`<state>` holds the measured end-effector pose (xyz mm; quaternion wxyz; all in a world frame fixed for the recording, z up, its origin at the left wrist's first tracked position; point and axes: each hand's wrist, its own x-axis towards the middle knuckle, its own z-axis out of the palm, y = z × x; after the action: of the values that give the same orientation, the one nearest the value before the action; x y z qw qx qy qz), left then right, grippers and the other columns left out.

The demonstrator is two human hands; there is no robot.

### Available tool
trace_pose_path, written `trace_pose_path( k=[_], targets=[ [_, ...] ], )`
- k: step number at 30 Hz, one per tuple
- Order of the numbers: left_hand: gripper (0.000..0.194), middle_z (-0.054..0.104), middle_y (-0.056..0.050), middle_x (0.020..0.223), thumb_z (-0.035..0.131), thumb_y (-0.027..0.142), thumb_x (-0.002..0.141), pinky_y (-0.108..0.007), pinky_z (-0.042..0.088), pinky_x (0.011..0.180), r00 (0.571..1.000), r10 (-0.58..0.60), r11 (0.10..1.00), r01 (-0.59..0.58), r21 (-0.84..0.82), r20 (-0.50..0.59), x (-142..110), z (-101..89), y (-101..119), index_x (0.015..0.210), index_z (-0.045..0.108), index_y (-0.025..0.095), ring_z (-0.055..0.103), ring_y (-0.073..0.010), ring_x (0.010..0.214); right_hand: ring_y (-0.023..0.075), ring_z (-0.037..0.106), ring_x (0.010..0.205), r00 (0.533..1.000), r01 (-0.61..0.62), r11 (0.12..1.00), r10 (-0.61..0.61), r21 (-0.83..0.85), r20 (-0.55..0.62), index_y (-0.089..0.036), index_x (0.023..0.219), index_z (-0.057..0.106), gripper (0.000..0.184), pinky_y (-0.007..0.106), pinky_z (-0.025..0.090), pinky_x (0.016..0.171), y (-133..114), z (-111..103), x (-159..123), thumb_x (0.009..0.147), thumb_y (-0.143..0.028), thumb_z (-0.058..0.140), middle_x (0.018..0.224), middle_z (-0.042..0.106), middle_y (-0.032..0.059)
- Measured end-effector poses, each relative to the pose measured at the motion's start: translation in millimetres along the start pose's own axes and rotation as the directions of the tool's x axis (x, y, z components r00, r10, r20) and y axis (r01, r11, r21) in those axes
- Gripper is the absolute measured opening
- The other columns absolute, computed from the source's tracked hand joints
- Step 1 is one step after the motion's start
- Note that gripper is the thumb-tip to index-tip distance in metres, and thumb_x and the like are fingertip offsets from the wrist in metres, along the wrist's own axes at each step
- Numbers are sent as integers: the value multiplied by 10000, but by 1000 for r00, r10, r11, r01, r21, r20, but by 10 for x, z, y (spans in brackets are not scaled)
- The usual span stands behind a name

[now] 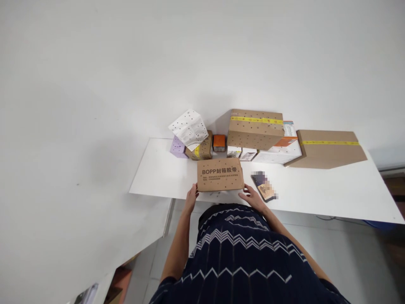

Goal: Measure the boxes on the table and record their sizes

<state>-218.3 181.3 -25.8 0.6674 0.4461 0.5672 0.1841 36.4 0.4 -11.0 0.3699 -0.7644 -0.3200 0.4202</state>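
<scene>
A brown cardboard box printed with "BOPP" and Chinese characters is in front of me at the near side of the white table. My left hand grips its left side by the lower corner, the fingers partly hidden behind the edge. At the lower right corner, my right hand holds the same box with the fingertips against its side and the thumb below. A phone with a partly blurred screen lies just right of my right hand.
Along the wall on the white table stand a purple box, a taped carton under a white paper sheet, a small orange box, a large carton stacked on white boxes, and another taped carton further right.
</scene>
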Motion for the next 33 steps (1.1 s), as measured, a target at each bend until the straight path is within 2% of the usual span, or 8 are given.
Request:
trace_pose_path(
  k=[3, 6, 11, 14, 19, 23, 29, 33],
  targets=[
    [572, 568, -152, 1290, 336, 552, 910, -369, 406, 1010, 999, -34, 999, 34, -41, 3, -11, 29, -40, 1204, 578, 124, 531, -208, 1199, 246, 606, 1004, 1000, 4, 996, -5, -89, -5, -230, 1312, 473, 643, 416, 506, 848, 71, 36, 31, 717, -418, 628, 1221, 579, 111],
    [587, 581, -157, 1271, 344, 562, 903, -385, 394, 1023, 1000, -21, 1000, 21, -14, 4, -17, 33, 25, 1185, 590, 110, 521, -223, 1208, 237, 610, 970, 998, 61, 992, -64, -108, -21, -242, 1314, 466, 609, 418, 509, 832, 31, 30, 72, 739, -393, 598, 1206, 582, 107],
    [671, 616, -172, 1211, 334, 640, 869, -410, 407, 1000, 997, 71, 994, -72, 88, 12, -70, -56, 275, 1149, 623, 103, 551, -261, 1162, 236, 588, 998, 986, 144, 989, -145, -20, -75, -218, 1245, 523, 533, 418, 508, 844, -200, -60, 31, 770, -451, 580, 1207, 569, 115],
    [737, 627, -169, 1191, 316, 692, 845, -410, 412, 987, 991, 137, 982, -136, 132, 6, -143, -115, 423, 1199, 605, 113, 555, -266, 1147, 233, 585, 1019, 980, 180, 982, -173, 59, -98, -232, 1232, 535, 514, 419, 509, 858, -359, -102, -51, 781, -474, 588, 1236, 551, 108],
    [824, 681, -127, 1021, 273, 735, 829, -376, 474, 893, 981, 181, 977, -187, 105, 70, -221, -105, 568, 1284, 543, 103, 624, -225, 964, 206, 589, 967, 973, 194, 974, -176, 119, -148, -251, 1262, 534, 538, 391, 531, 834, -549, -155, -127, 789, -502, 584, 1207, 520, 95],
    [779, 672, -96, 956, 272, 707, 849, -346, 508, 801, 979, 192, 971, -199, 131, 66, -165, 5, 601, 1298, 535, 128, 629, -206, 884, 203, 578, 948, 977, 160, 984, -147, 78, -155, -266, 1315, 499, 599, 386, 539, 819, -582, -176, -79, 775, -511, 586, 1168, 511, 89],
    [542, 646, -82, 1051, 505, 558, 835, -325, 480, 864, 935, 355, 898, -342, 277, 5, -38, 90, 528, 1236, 598, 206, 578, -211, 995, 211, 578, 952, 975, 154, 986, -139, 71, -175, -271, 1345, 468, 643, 378, 545, 800, -515, -143, 2, 763, -510, 599, 1199, 502, 98],
    [625, 619, -74, 1019, 619, 506, 758, -311, 496, 806, 943, 332, 896, -327, 301, 33, -32, 74, 473, 1289, 547, 185, 591, -170, 856, 212, 577, 973, 977, 150, 982, -130, 111, -171, -266, 1346, 465, 644, 372, 547, 792, -483, -123, -10, 766, -515, 592, 1223, 483, 104]
  ],
)
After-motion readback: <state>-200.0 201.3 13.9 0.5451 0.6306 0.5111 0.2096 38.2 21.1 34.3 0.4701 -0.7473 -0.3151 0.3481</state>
